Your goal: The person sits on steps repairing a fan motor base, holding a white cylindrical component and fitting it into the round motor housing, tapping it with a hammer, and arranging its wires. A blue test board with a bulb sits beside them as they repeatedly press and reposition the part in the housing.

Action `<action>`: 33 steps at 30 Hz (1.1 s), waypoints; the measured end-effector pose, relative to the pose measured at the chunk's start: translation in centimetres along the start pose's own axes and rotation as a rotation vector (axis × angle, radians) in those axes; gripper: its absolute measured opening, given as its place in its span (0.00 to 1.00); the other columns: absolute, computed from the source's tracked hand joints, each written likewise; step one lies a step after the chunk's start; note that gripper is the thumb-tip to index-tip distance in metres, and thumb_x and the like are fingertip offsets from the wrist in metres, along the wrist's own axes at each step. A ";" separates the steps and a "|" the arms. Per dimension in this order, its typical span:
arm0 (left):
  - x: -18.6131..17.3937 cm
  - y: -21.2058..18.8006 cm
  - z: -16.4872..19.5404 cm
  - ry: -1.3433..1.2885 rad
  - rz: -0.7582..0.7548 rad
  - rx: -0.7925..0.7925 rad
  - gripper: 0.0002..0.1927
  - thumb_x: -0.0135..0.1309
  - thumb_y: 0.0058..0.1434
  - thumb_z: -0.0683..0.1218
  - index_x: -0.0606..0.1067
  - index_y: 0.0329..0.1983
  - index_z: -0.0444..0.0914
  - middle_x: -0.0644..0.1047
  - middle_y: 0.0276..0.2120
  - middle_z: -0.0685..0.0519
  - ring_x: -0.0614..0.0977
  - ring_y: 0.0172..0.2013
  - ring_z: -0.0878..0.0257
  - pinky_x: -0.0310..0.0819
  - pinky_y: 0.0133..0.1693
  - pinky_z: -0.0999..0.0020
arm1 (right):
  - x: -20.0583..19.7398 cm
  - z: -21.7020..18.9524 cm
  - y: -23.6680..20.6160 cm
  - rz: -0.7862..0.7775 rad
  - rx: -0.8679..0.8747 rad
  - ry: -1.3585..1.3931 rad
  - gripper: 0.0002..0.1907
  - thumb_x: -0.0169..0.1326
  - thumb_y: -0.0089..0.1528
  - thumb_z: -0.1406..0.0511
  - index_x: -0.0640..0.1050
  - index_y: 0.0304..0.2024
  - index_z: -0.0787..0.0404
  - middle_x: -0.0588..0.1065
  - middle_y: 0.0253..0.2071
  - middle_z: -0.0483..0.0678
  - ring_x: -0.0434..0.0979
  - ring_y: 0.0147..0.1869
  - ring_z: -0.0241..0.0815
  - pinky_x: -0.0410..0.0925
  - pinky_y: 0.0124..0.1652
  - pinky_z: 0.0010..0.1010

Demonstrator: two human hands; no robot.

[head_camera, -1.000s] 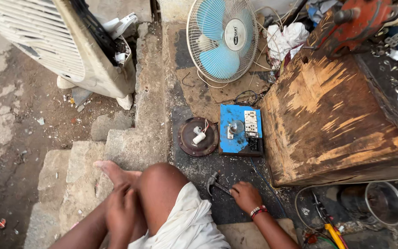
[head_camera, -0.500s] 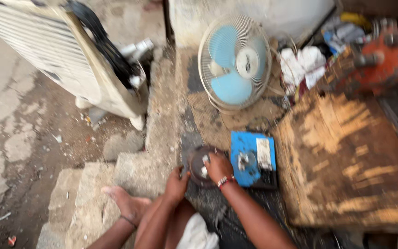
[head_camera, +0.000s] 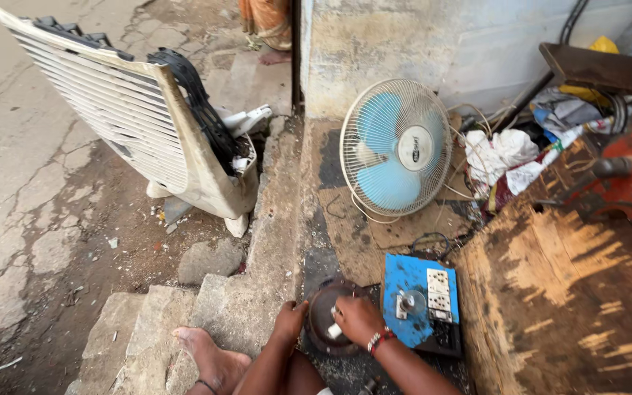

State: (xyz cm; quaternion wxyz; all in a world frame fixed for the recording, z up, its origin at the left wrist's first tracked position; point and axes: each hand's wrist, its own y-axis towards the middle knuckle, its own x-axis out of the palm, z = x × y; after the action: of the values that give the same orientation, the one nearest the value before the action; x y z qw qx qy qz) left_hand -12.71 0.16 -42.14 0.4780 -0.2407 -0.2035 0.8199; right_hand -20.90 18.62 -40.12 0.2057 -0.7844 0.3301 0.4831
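A round dark metal part (head_camera: 325,314), like a small motor housing, lies on the dark floor in front of me. My left hand (head_camera: 289,322) rests on its left rim. My right hand (head_camera: 357,319), with a beaded bracelet at the wrist, covers its right side, fingers closed on a small white piece at its centre. Just right of it lies a blue board (head_camera: 421,298) with a white socket block and a round knob. My bare left foot (head_camera: 210,359) rests on the stone step.
A blue table fan (head_camera: 395,148) stands behind the board on cardboard. A worn wooden bench (head_camera: 565,292) with a red vise (head_camera: 627,179) fills the right. A white slatted appliance cover (head_camera: 133,117) leans at left. Another person's foot (head_camera: 276,55) shows at top.
Both hands have come forward from my lap and the floor onto the round part. The view has tilted up and closer, showing more wall and fan.
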 end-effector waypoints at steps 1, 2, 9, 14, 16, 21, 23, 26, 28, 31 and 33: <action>-0.1 0.1 -0.1 0.000 0.005 -0.003 0.35 0.55 0.64 0.57 0.66 0.68 0.31 0.74 0.61 0.36 0.76 0.62 0.46 0.68 0.62 0.59 | 0.0 -0.3 -0.3 -0.012 -0.034 -0.004 0.11 0.60 0.60 0.60 0.75 0.31 0.60 0.78 0.33 0.56 0.78 0.40 0.62 0.70 0.40 0.52; 0.0 0.3 -0.2 0.120 -0.016 0.005 0.33 0.54 0.64 0.58 0.69 0.65 0.32 0.76 0.58 0.37 0.78 0.60 0.46 0.69 0.61 0.59 | -0.1 -0.6 -0.5 -0.015 -0.038 -0.003 0.11 0.60 0.59 0.60 0.75 0.33 0.60 0.77 0.34 0.55 0.78 0.41 0.61 0.70 0.40 0.52; 0.8 -1.0 -0.2 0.692 -0.129 0.065 0.31 0.54 0.62 0.60 0.74 0.61 0.36 0.79 0.54 0.39 0.80 0.57 0.45 0.72 0.59 0.55 | -1.4 0.0 0.2 -0.107 -0.226 -0.067 0.08 0.58 0.60 0.62 0.77 0.37 0.60 0.77 0.38 0.55 0.77 0.46 0.59 0.70 0.45 0.49; 1.2 -3.7 0.8 0.869 -0.153 0.004 0.37 0.61 0.57 0.62 0.70 0.63 0.39 0.78 0.56 0.43 0.80 0.57 0.49 0.74 0.59 0.56 | -1.6 -0.2 1.5 -0.212 -0.362 -0.370 0.08 0.51 0.63 0.63 0.78 0.35 0.60 0.77 0.39 0.54 0.78 0.47 0.57 0.70 0.46 0.48; 1.2 -4.1 1.5 0.903 -0.144 -0.008 0.40 0.63 0.56 0.64 0.67 0.66 0.40 0.77 0.58 0.44 0.80 0.58 0.50 0.75 0.58 0.57 | -1.7 -0.2 1.9 -0.211 -0.409 -0.397 0.08 0.50 0.62 0.64 0.79 0.34 0.59 0.78 0.39 0.53 0.79 0.48 0.55 0.71 0.48 0.47; 1.4 -4.0 1.0 0.928 -0.119 0.024 0.40 0.64 0.56 0.64 0.68 0.65 0.41 0.75 0.60 0.45 0.79 0.59 0.50 0.75 0.58 0.56 | -1.4 0.0 1.9 -0.141 -0.474 -0.493 0.07 0.50 0.60 0.64 0.78 0.35 0.60 0.78 0.38 0.53 0.79 0.47 0.55 0.71 0.45 0.46; 1.7 -3.4 0.1 0.913 -0.124 0.018 0.37 0.64 0.55 0.62 0.69 0.64 0.43 0.76 0.59 0.46 0.79 0.59 0.50 0.75 0.58 0.55 | -1.1 0.2 1.5 -0.130 -0.464 -0.464 0.07 0.50 0.60 0.64 0.77 0.35 0.59 0.78 0.37 0.53 0.79 0.45 0.54 0.72 0.44 0.45; 2.0 -2.4 -0.8 0.884 -0.154 0.013 0.30 0.61 0.56 0.55 0.72 0.62 0.44 0.79 0.57 0.45 0.81 0.57 0.50 0.77 0.55 0.55 | -0.8 0.6 1.2 -0.132 -0.429 -0.405 0.07 0.51 0.61 0.62 0.76 0.35 0.58 0.78 0.36 0.52 0.80 0.43 0.54 0.72 0.41 0.46; 2.1 -2.3 -1.3 0.967 -0.125 0.068 0.29 0.58 0.61 0.57 0.72 0.61 0.40 0.79 0.56 0.42 0.82 0.56 0.48 0.78 0.54 0.55 | -0.8 0.7 1.1 -0.105 -0.441 -0.344 0.08 0.52 0.62 0.61 0.76 0.33 0.57 0.79 0.35 0.52 0.80 0.42 0.54 0.72 0.41 0.46; 2.1 -2.7 -1.1 1.030 -0.137 0.074 0.36 0.59 0.61 0.60 0.66 0.66 0.36 0.76 0.57 0.42 0.81 0.56 0.47 0.79 0.53 0.55 | -1.3 0.4 1.2 -0.181 -0.445 -0.426 0.13 0.53 0.64 0.56 0.75 0.35 0.59 0.79 0.34 0.52 0.81 0.41 0.54 0.72 0.40 0.47; 1.9 -3.1 -0.6 1.028 -0.141 0.069 0.35 0.58 0.61 0.60 0.66 0.66 0.37 0.76 0.58 0.42 0.81 0.56 0.48 0.78 0.54 0.55 | -1.8 -0.1 1.2 -0.173 -0.426 -0.401 0.14 0.54 0.63 0.56 0.75 0.35 0.60 0.79 0.34 0.52 0.81 0.40 0.54 0.72 0.40 0.47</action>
State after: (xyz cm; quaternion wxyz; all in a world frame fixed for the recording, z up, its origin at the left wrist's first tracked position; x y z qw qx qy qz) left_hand -11.03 3.35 -41.25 0.5780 -0.5821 0.0690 0.5677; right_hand -22.28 18.25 -38.51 0.1378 -0.7242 0.1061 0.6672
